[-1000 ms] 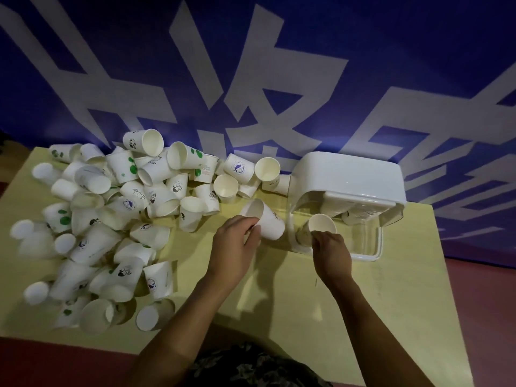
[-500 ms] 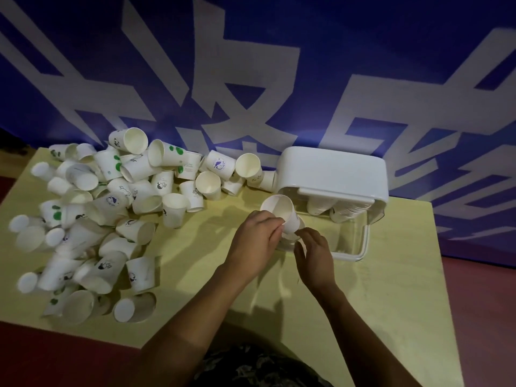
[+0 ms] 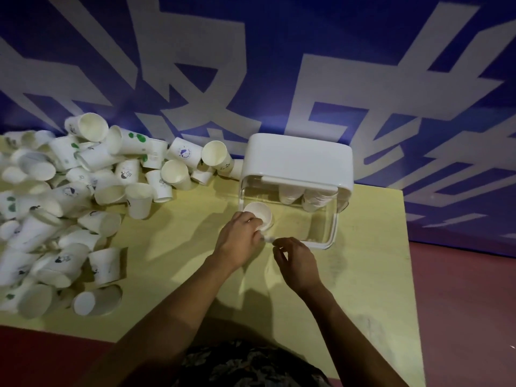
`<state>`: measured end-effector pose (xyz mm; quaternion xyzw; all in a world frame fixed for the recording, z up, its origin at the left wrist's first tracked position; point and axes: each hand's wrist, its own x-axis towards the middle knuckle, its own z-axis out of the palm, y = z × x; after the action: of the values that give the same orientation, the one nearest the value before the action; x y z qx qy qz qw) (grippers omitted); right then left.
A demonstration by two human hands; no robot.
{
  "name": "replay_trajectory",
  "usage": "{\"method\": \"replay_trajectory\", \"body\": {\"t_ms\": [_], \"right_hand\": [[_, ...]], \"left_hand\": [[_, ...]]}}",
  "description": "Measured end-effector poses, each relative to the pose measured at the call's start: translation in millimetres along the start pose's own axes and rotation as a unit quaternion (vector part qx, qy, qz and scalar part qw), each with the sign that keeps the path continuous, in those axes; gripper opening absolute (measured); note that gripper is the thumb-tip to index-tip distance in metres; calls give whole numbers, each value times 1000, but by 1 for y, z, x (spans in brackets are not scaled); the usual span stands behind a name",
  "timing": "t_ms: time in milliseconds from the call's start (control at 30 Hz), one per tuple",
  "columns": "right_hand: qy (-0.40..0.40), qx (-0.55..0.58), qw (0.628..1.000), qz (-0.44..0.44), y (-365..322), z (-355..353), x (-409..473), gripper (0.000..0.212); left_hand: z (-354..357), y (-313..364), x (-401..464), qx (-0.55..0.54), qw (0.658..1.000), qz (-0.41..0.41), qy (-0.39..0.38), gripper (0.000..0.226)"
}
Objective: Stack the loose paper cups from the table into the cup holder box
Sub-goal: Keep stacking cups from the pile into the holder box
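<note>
The cup holder box [image 3: 296, 160] has a white lid and a clear lower part, and stands on the yellow table [image 3: 368, 289] against the wall. Stacked cups [image 3: 304, 195] hang inside it at the back. My left hand [image 3: 237, 241] grips a white paper cup [image 3: 258, 215], mouth up, at the box's front left corner. It seems to sit in another cup there. My right hand [image 3: 296, 261] hovers just in front of the box, fingers curled and apart, holding nothing. A big heap of loose paper cups [image 3: 69, 205] covers the left of the table.
A blue wall [image 3: 279, 65] with large white characters rises right behind the table. The table's right edge [image 3: 410, 275] borders a dark red floor [image 3: 460, 303]. Bare tabletop lies between the heap and the box.
My left hand carried a cup from the heap's edge to the box's front left corner and set it onto the cup there. My right hand let go and drew back toward me.
</note>
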<state>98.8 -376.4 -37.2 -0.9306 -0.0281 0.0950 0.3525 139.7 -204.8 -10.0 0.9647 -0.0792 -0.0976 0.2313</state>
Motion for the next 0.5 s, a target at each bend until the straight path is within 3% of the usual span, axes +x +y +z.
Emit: {"method": "replay_trajectory", "body": {"t_ms": [200,367,500], "right_hand": [[-93,15,995,-22,-26,38,-1,14],[-157,17,986,-53,-75,81,-1,16],[-210,-11,973,-98,-119,119,-7,21]], "left_hand": [[-27,-47,-59,-74,987,-111,95,25],[-47,-122,-129,-105,948,-235,187,18],[-68,-176,-173,-86,928,-283,225,12]]}}
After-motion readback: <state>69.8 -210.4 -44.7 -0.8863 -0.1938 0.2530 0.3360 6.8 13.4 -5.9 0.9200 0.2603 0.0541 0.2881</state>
